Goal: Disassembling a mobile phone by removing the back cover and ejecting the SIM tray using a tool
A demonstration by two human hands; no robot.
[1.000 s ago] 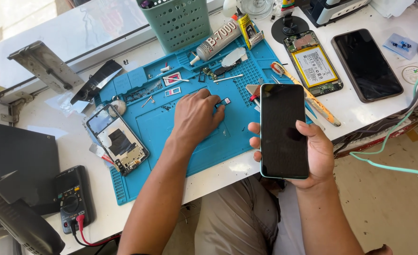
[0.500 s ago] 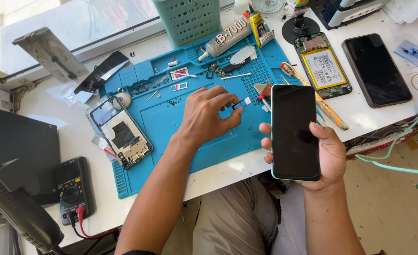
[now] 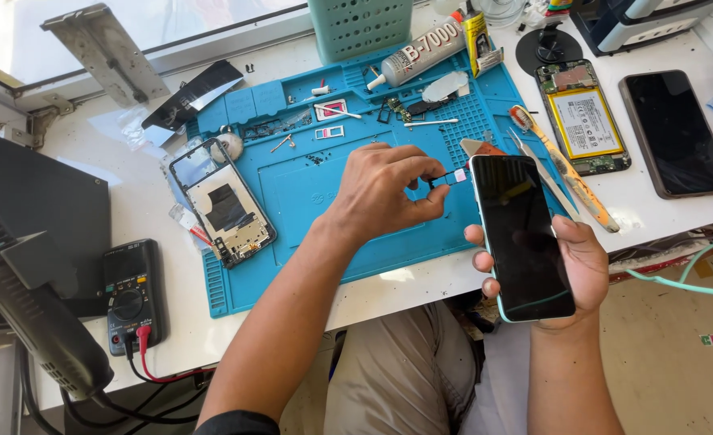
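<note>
The right hand grips a smartphone screen-up, fingers wrapped round both long edges, over the front edge of the worktop. The left hand holds a small SIM tray pinched between thumb and forefinger — the tray sits just beside the phone's upper left edge, above the blue repair mat. On the mat's left part lies a stripped phone frame. A glue tube lies at the mat's far edge. An opened phone with exposed battery and a dark phone lie to the right. A multimeter rests near left.
</note>
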